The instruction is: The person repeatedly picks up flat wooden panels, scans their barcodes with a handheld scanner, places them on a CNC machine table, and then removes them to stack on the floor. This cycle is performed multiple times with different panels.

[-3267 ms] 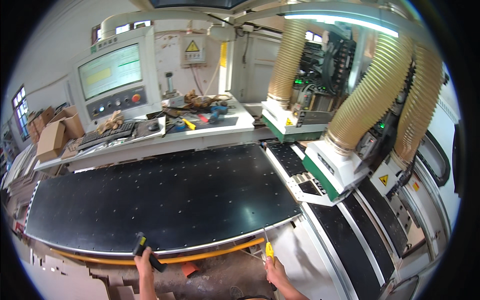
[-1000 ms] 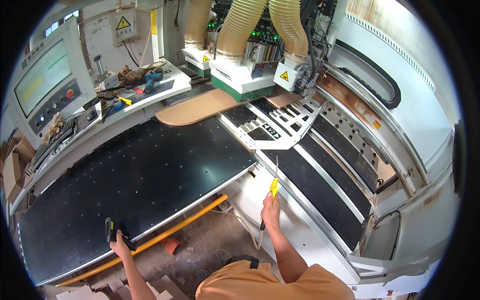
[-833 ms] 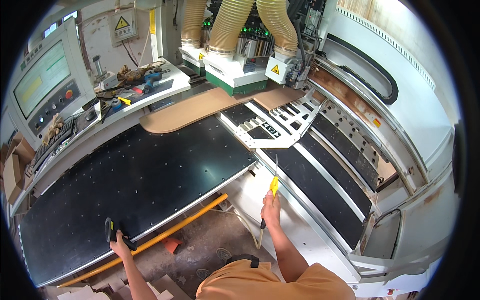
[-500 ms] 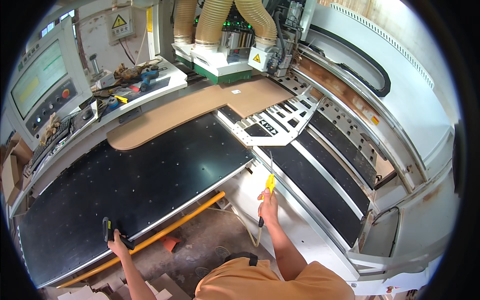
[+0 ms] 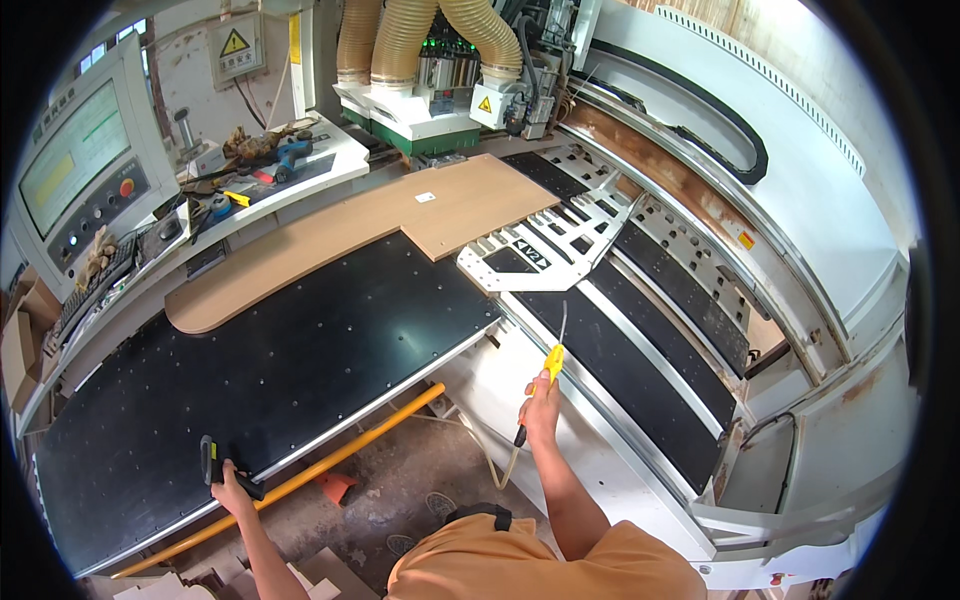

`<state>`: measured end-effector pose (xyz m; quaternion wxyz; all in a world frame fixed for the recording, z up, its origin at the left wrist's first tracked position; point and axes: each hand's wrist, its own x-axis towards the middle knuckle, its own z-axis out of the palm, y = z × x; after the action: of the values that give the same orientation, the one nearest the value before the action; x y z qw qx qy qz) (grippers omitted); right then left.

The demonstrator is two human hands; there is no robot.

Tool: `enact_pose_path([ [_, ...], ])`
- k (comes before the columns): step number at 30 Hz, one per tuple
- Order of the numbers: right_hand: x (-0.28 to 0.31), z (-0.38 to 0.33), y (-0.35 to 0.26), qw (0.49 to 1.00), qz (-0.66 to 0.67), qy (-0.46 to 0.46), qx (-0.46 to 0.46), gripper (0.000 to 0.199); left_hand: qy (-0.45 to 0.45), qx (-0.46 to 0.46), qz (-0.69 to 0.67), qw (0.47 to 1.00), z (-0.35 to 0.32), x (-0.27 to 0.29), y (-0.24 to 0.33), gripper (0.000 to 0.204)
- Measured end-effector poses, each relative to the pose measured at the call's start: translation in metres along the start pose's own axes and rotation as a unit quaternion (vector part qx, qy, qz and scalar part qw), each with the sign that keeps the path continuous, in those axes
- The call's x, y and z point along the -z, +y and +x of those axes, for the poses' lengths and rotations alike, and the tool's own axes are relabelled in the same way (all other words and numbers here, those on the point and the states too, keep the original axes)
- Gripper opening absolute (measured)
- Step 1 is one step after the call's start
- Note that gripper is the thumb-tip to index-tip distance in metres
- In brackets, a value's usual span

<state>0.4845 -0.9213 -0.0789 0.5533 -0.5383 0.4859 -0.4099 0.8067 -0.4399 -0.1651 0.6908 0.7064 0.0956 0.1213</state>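
Note:
My left hand (image 5: 232, 490) is closed round the handle of a black handheld scanner (image 5: 209, 462), over the near edge of the black bed (image 5: 330, 350). Gripped in my right hand (image 5: 541, 412) is a yellow air blow gun (image 5: 554, 362); its thin metal nozzle points away from me, and a pale hose (image 5: 508, 470) hangs from its black lower end. A brown L-shaped board (image 5: 310, 255) with one rounded end lies across the far part of the bed. It carries a small white label (image 5: 426, 197). Neither hand touches the board.
A white slotted machine arm (image 5: 550, 262) sits at the board's right end, with black strips (image 5: 630, 370) beyond. Ribbed dust hoses (image 5: 405, 45) rise behind. On the left stand a control screen (image 5: 80, 160) and a tool-strewn shelf (image 5: 330, 160). A yellow rail (image 5: 330, 460) runs below the bed.
The board has slid left and a little nearer across the bed, away from the slotted arm. The hose-topped machine head appears slightly further left. My right hand and the blow gun have shifted slightly right.

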Motion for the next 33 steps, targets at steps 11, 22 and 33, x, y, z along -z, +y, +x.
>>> enact_pose_path([
  [11, -0.003, 0.004, 0.011, 1.000, 0.021, -0.022, -0.005, 0.044, -0.005, 0.012, 0.013, 1.000, -0.001, 0.001, 0.000, 0.024],
  [22, 0.000, 0.000, 0.003, 0.996, 0.011, -0.079, -0.035, 0.046, -0.015, 0.003, -0.002, 1.000, -0.004, 0.002, 0.002, 0.024],
  [33, -0.002, 0.003, 0.013, 0.996, -0.002, -0.089, -0.025, 0.044, 0.000, -0.002, 0.000, 1.000, -0.005, -0.002, 0.005, 0.026],
])
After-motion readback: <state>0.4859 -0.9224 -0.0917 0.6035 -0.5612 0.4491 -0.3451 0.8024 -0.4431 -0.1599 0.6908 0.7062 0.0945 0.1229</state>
